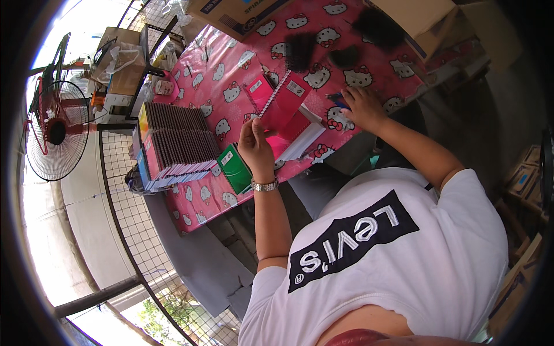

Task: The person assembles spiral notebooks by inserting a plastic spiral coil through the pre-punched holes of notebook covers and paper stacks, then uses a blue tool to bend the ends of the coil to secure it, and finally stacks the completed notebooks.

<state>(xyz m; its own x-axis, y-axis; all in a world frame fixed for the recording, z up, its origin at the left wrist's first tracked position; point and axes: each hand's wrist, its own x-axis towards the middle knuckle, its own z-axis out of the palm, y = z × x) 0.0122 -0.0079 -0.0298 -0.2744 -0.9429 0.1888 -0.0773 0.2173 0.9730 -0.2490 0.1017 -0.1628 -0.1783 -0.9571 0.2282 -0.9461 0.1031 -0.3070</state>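
My left hand (254, 143) pinches the lower edge of a red spiral notebook (287, 99), tilted above the table. Beneath it lie another pink-red notebook (259, 88) and an unbound-looking stack with white page edges (309, 140). My right hand (363, 108) rests low over the table to the right, its fingers curled over a small dark blue tool (338, 101), mostly covered, whose kind I cannot make out. A green spiral notebook (233, 169) lies left of my left wrist. Several notebooks stand in tight stacks (180, 138) farther left, spirals upward.
The table has a pink patterned cover (231, 109). Dark bristly bundles, perhaps binding coils (300, 51), lie toward the back. Cardboard boxes (236, 14) stand at the far edge, one open (418, 26) at right. A fan (57, 131) stands at left beside wire mesh.
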